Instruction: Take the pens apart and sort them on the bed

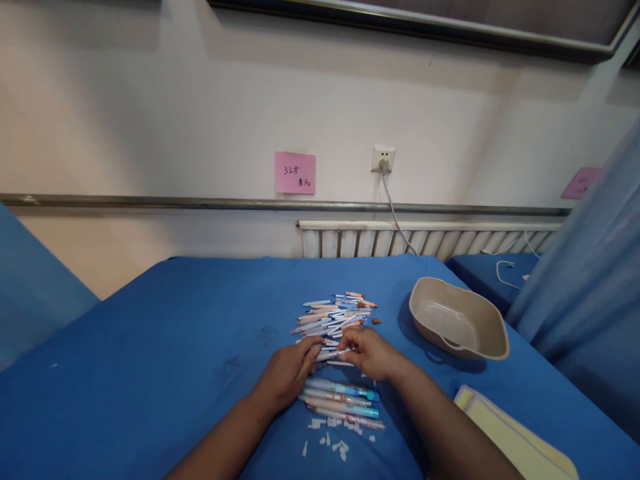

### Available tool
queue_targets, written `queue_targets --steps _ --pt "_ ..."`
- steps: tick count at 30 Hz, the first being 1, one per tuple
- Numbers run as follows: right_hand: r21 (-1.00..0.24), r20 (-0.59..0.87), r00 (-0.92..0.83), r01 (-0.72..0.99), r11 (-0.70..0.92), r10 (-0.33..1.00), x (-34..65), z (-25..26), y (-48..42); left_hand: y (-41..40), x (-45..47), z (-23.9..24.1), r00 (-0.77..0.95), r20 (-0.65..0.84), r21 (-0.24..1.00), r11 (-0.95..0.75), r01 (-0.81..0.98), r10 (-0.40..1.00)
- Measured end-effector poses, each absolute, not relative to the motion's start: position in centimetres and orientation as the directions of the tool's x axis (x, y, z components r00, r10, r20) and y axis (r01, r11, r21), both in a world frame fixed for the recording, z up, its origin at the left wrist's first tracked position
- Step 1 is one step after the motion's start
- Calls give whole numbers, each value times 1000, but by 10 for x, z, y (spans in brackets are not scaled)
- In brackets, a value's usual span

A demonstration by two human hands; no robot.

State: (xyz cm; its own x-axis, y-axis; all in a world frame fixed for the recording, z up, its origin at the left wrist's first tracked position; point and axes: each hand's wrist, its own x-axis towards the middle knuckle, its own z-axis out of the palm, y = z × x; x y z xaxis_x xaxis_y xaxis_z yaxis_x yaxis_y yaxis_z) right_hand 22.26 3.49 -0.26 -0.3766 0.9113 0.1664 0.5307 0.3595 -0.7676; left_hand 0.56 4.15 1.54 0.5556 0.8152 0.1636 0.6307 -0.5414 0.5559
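Note:
A heap of pens and pen parts (334, 316) lies on the blue cloth (165, 347) in front of me. Both hands meet at its near edge. My right hand (369, 352) pinches one thin white pen (334, 355) at its right end. My left hand (289, 372) has its fingers curled at the same pen's left end. Below the hands lies a row of assembled pens (344, 401), light blue and peach. Small white bits (331, 441) are scattered on the cloth nearer to me.
A beige oval bowl (457, 320) stands to the right of the heap. A yellow pad (515, 440) lies at the lower right. A radiator (425, 239), a wall socket (383, 160) with a cable and a pink note (295, 173) are behind. Blue fabric (595, 287) hangs at right.

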Motion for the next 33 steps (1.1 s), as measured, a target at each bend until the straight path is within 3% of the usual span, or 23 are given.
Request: queue_targets --steps 5,13,18,23,29,33 --pt "-813 162 -359 480 331 919 220 -6 35 38 8 19 606 353 535 -685 494 713" --pt "-821 173 -319 476 316 932 229 -10 41 49 -2 11 425 246 577 -484 658 871" --pt "-789 125 -271 556 262 954 250 -10 44 56 -7 10 378 325 520 -498 694 867" --pt "-725 143 -115 664 183 983 258 -7 45 55 -4 4 380 318 582 -496 645 868" --pt "-688 175 -356 622 373 918 233 -4 40 46 7 0 394 272 672 -466 575 878" --pt "-609 102 -416 692 387 904 237 -4 41 47 5 1 434 274 652 -498 572 858"
